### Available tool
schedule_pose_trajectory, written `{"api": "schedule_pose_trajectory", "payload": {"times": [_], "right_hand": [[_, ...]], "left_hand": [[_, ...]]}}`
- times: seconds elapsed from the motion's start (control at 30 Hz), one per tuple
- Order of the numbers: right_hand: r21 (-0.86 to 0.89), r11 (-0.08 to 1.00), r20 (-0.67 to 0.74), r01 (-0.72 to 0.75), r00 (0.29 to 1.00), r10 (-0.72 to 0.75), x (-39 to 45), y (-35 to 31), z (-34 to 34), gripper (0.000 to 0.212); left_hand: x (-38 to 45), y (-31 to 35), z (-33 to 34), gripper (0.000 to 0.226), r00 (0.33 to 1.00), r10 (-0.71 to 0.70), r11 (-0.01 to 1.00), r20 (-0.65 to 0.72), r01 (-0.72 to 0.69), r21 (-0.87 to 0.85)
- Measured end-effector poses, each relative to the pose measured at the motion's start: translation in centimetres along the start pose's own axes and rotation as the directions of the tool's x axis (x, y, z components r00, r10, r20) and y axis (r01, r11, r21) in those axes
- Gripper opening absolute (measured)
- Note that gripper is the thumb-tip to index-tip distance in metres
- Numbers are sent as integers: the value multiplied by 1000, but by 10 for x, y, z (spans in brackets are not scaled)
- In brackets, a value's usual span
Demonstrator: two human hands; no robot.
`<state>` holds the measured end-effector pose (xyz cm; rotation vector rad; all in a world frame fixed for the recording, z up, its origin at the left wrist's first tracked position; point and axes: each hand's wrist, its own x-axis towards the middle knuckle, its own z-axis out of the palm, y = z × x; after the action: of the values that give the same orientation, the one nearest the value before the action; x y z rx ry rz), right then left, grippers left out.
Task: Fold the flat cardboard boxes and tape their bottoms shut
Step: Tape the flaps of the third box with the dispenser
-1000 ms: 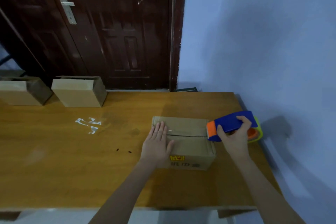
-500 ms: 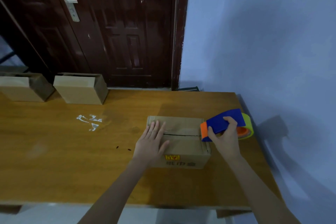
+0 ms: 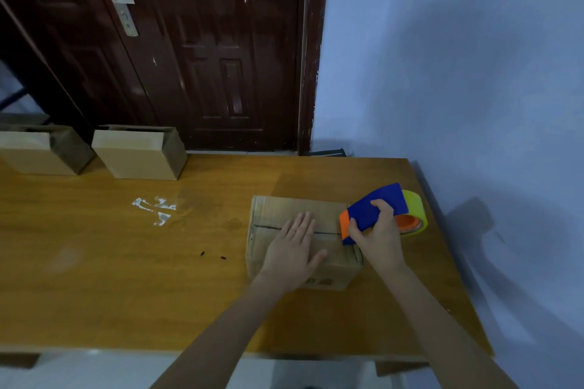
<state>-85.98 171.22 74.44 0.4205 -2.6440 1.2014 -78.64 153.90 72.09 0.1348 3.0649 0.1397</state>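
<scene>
My left hand lies flat, fingers straight and together, pressing the near flap of the cardboard box down beside the seam. My right hand is curled round the blue body of the tape dispenser, thumb on its near side, with the orange nose set at the box's right end where the seam runs out. The yellow-green tape roll hangs off beyond the box edge.

The box sits bottom-up near the right end of the wooden table, not far from the table's right edge. The seam shows as a dark gap along its length, and I cannot tell whether any tape is on it.

My guess is the risk lies in the pull along the seam. If my left palm eases off, the flaps could spring apart and the tape would bridge a gap. If the dispenser drifts off the line, the strip may catch only one flap. The light box could also slide on the smooth wood.

Two folded boxes stand at the far left, before the dark door.
</scene>
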Motion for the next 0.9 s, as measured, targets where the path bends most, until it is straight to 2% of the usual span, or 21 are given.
{"api": "schedule_pose_trajectory", "payload": {"times": [0.27, 0.37, 0.47, 0.53, 0.63, 0.8, 0.9], "right_hand": [[56, 998, -8, -11, 1000, 11, 1, -6, 6, 54], [164, 985, -24, -50, 998, 54, 0, -2, 7, 57], [222, 972, -52, -76, 995, 89, 0, 0, 7, 58], [235, 969, -64, -80, 993, 98, -1, 2, 7, 60], [279, 953, -73, -117, 987, 142, -1, 5, 8, 61], [399, 898, -123, -184, 960, 251, 1, 12, 4, 61], [416, 889, -116, -194, 958, 263, 3, 17, -1, 62]], "left_hand": [[-3, -8, 8, 71, 997, -56, 998, 49, 58, -28], [-3, -2, 3, 67, 991, -120, 992, 54, 118, 49], [9, 16, -11, 64, 990, -142, 981, -4, 141, 131], [16, 27, -9, 68, 995, -74, 997, -63, 76, 26], [17, 35, 4, 88, 999, -10, 995, -46, 6, -103], [18, 31, 8, 92, 1000, -22, 993, -7, 22, -114], [18, 31, 10, 93, 1000, -4, 994, -5, 4, -105]]}}
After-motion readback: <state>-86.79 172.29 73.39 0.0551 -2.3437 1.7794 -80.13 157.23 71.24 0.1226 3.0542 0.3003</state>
